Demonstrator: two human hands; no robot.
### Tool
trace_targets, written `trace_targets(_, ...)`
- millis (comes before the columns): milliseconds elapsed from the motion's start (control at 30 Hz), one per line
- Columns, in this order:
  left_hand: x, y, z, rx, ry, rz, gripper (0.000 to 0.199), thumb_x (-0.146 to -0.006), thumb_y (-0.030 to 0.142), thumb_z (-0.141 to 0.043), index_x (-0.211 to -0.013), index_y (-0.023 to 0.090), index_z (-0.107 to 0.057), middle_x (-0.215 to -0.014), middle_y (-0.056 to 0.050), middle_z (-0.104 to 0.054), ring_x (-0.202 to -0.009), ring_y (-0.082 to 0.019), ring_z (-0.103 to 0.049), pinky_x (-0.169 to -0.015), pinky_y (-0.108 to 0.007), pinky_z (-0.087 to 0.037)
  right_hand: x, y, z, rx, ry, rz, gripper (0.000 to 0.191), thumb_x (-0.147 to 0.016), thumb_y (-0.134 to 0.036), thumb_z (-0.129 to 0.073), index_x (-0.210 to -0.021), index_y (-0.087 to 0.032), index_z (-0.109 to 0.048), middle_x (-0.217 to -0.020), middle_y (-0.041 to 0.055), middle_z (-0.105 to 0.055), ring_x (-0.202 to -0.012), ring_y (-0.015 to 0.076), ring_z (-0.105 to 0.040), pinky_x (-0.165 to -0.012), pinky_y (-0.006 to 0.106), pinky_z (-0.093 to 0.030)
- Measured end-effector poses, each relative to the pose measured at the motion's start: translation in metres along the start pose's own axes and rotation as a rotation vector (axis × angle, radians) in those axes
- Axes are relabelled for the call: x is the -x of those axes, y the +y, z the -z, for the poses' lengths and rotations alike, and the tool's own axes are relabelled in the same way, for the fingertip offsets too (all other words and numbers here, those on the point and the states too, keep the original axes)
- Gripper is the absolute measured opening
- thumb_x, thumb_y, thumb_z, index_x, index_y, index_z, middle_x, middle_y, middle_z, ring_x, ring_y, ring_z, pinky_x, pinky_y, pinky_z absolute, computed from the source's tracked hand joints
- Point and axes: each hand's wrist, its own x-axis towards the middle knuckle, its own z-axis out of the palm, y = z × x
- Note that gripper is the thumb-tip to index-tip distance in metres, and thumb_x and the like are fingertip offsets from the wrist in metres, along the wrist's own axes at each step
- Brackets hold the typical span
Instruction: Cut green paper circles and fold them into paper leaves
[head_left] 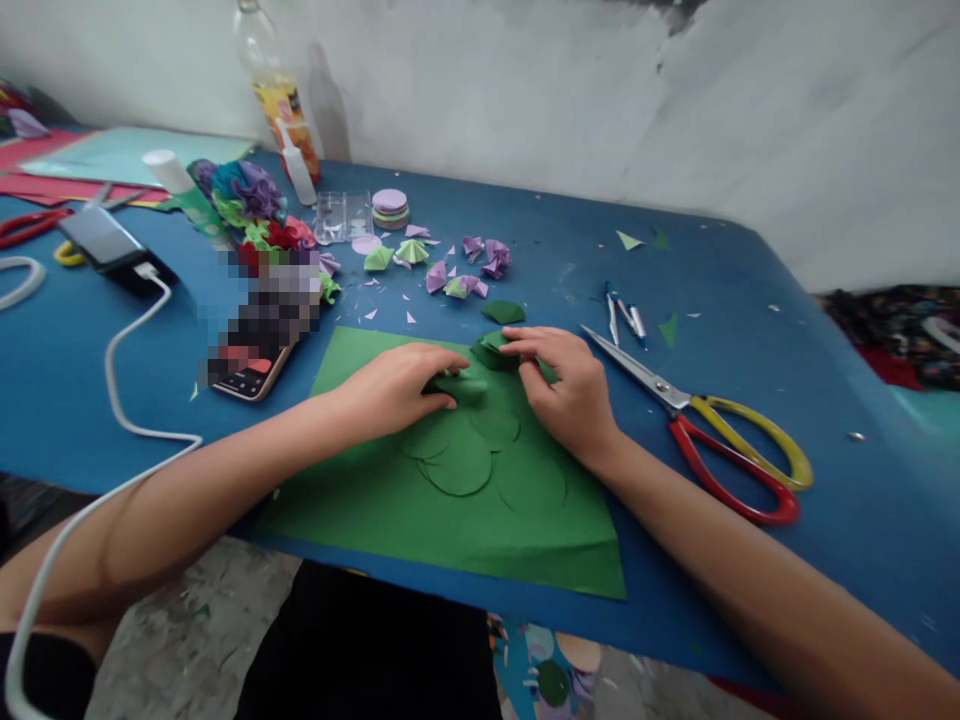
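A green paper sheet (360,510) lies on the blue table with several cut green paper circles (457,465) on it. Between the thumb and fingers of my left hand (394,385) is a green paper piece (466,388), curled and slightly blurred. My right hand (566,385) rests its fingertips on a small pile of folded dark green paper pieces (489,350) at the sheet's far edge, its thumb held apart from them. Just beyond that pile lies one more folded dark green piece (503,311).
Large scissors (664,390) with red and yellow handles and a compass (626,318) lie to the right. Folded purple paper pieces (495,258), a phone (259,350), a glue bottle (298,170) and a drink bottle (285,105) stand or lie farther back. A white cable (112,370) crosses my left forearm.
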Motion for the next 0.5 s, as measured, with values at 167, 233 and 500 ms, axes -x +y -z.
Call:
trace_targets(167,-0.001,0.009,0.001,0.47,0.175,0.045,0.016,-0.074,0.019,-0.068,-0.09,0.016,-0.067,-0.092,-0.005,-0.072,-0.088,-0.017,-0.066,-0.083,-0.032,-0.051,0.007,-0.017,0.006,-0.019,0.047,0.148,0.02,-0.086,-0.025,-0.056,-0.105,-0.022,-0.062,-0.113,0.0102,-0.067,-0.107,0.0267,-0.061,-0.094,0.046,-0.044)
trace_targets(233,0.0,0.014,0.002,0.692,0.236,0.052,0.017,-0.071,0.024,-0.071,-0.085,0.016,-0.065,-0.099,-0.005,-0.07,-0.093,-0.016,-0.064,-0.086,-0.031,-0.049,0.012,-0.023,0.004,-0.116,0.013,0.115,0.034,-0.083,-0.035,-0.062,-0.113,-0.02,-0.057,-0.115,0.0128,-0.064,-0.108,0.027,-0.059,-0.092,0.045,-0.046)
trace_targets(500,0.0,0.025,-0.006,1.072,0.195,0.242,0.026,-0.062,0.019,-0.076,-0.079,0.015,-0.058,-0.078,0.001,-0.063,-0.073,-0.01,-0.06,-0.071,-0.026,-0.05,0.014,-0.029,-0.005,-0.441,-0.067,-0.142,0.022,-0.081,-0.034,-0.067,-0.097,-0.021,-0.058,-0.097,0.0046,-0.063,-0.076,0.0147,-0.062,-0.065,0.028,-0.052)
